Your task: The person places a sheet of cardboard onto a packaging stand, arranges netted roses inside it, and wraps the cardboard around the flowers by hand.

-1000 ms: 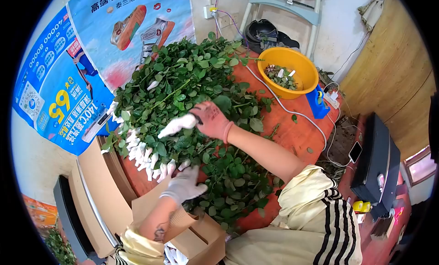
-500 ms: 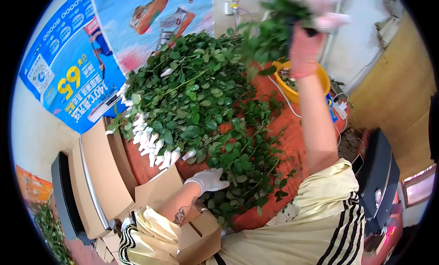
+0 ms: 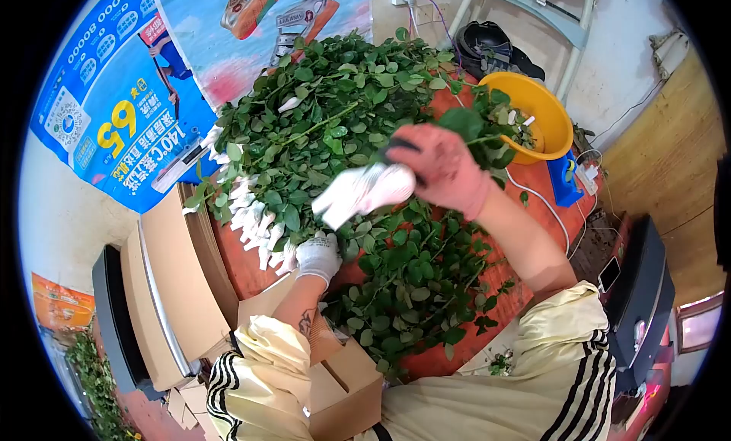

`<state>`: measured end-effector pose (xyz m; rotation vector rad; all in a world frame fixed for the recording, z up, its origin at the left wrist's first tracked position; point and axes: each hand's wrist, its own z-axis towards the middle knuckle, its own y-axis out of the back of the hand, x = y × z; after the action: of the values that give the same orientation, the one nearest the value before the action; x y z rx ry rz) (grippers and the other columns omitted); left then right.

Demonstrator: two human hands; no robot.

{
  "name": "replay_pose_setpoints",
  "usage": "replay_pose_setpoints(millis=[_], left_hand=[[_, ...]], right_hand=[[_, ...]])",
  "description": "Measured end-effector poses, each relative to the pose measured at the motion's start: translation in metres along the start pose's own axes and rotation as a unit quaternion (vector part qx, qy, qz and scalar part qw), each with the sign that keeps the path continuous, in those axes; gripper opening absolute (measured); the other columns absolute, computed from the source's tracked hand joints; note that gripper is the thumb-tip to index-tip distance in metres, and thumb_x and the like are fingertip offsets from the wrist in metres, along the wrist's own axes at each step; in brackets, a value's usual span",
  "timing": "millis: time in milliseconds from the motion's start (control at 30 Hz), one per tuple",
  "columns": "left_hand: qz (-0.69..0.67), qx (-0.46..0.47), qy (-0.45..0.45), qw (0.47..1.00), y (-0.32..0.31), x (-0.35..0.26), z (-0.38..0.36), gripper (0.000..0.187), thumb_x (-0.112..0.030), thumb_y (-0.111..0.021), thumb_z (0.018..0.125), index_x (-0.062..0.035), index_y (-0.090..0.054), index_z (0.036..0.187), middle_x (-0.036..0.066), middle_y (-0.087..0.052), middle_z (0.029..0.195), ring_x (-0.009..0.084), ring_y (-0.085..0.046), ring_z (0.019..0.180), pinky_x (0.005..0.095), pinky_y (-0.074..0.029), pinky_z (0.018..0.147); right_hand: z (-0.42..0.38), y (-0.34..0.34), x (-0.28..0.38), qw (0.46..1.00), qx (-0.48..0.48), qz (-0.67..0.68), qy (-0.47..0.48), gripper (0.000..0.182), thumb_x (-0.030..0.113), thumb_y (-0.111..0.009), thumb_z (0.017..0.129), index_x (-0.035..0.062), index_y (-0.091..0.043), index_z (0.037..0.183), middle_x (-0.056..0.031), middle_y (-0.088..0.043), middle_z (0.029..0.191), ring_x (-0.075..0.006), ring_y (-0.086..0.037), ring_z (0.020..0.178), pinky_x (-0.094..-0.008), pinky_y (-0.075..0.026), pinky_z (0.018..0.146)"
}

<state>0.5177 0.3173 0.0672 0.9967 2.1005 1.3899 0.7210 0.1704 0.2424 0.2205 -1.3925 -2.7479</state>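
Observation:
My right hand (image 3: 442, 167), in a pink and black glove, is closed round several stems; their heads are wrapped in white sleeves (image 3: 365, 193) that point left, and leaves stick out to its right. My left hand (image 3: 318, 257), in a white glove, rests at the lower edge of the big leafy pile (image 3: 327, 129), beside the white-wrapped heads (image 3: 255, 220). Its fingers are partly hidden, and whether they hold a stem cannot be made out. More loose leafy stems (image 3: 419, 281) lie below my right hand on the red table (image 3: 499, 239).
A yellow basin (image 3: 560, 121) with scraps stands at the back right, near a blue object (image 3: 563, 183) and a white cable. Cardboard boxes (image 3: 179, 281) stand at the left, and an open carton (image 3: 346, 388) is close to my body. A folding chair (image 3: 575, 26) leans behind.
My right hand has come down and left from the upper right with the wrapped stems. My left hand has moved up and left from the loose stems to the big pile's edge.

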Motion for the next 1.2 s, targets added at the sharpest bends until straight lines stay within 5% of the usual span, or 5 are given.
replay_pose_setpoints(millis=[467,567,833,900,1200], left_hand=[[0.054,0.028,-0.016,0.998,0.011,-0.01,-0.011,0.045,-0.045,-0.06,0.076,-0.0158,-0.059,0.111,0.011,-0.055,0.116,0.0266,-0.057,0.106,0.0386,-0.048,0.085],[0.071,0.021,-0.026,0.997,-0.001,-0.011,0.001,0.043,-0.045,-0.059,0.077,-0.0176,-0.059,0.111,0.009,-0.054,0.116,0.0244,-0.058,0.107,0.0384,-0.049,0.085],[-0.256,0.027,-0.042,0.966,0.051,0.03,-0.001,0.053,-0.053,-0.053,0.075,-0.0181,-0.063,0.113,0.014,-0.063,0.112,0.0314,-0.06,0.102,0.0373,-0.047,0.089],[-0.085,0.086,-0.034,0.992,0.052,0.023,-0.008,0.058,-0.055,-0.054,0.074,-0.0119,-0.063,0.111,0.015,-0.064,0.109,0.032,-0.061,0.101,0.0377,-0.047,0.089],[-0.007,0.096,-0.079,0.992,-0.015,-0.004,0.008,0.065,-0.049,-0.063,0.073,-0.0055,-0.053,0.119,0.013,-0.058,0.116,0.0223,-0.056,0.109,0.0357,-0.044,0.091]], right_hand=[[-0.012,-0.106,0.019,0.954,0.295,0.022,-0.047,0.041,0.019,-0.06,0.075,0.0125,-0.057,0.116,-0.0105,-0.054,0.113,-0.0258,-0.057,0.099,-0.0347,-0.046,0.086],[-0.016,-0.12,0.024,0.965,0.261,0.023,-0.029,0.038,0.019,-0.059,0.076,0.0123,-0.057,0.113,-0.0112,-0.055,0.113,-0.0272,-0.057,0.099,-0.0347,-0.046,0.085],[-0.031,-0.135,0.011,0.965,0.255,0.061,-0.032,0.04,0.02,-0.054,0.082,0.0104,-0.052,0.121,-0.0111,-0.058,0.113,-0.0262,-0.057,0.103,-0.0356,-0.044,0.09],[-0.028,-0.132,0.015,0.952,0.291,0.077,-0.046,0.041,0.021,-0.054,0.083,0.0094,-0.052,0.122,-0.0106,-0.059,0.111,-0.0266,-0.057,0.103,-0.0356,-0.044,0.091],[-0.024,-0.129,0.028,0.93,0.355,0.08,-0.051,0.045,0.029,-0.057,0.082,0.009,-0.051,0.122,-0.01,-0.058,0.111,-0.0267,-0.056,0.102,-0.0363,-0.043,0.091]])
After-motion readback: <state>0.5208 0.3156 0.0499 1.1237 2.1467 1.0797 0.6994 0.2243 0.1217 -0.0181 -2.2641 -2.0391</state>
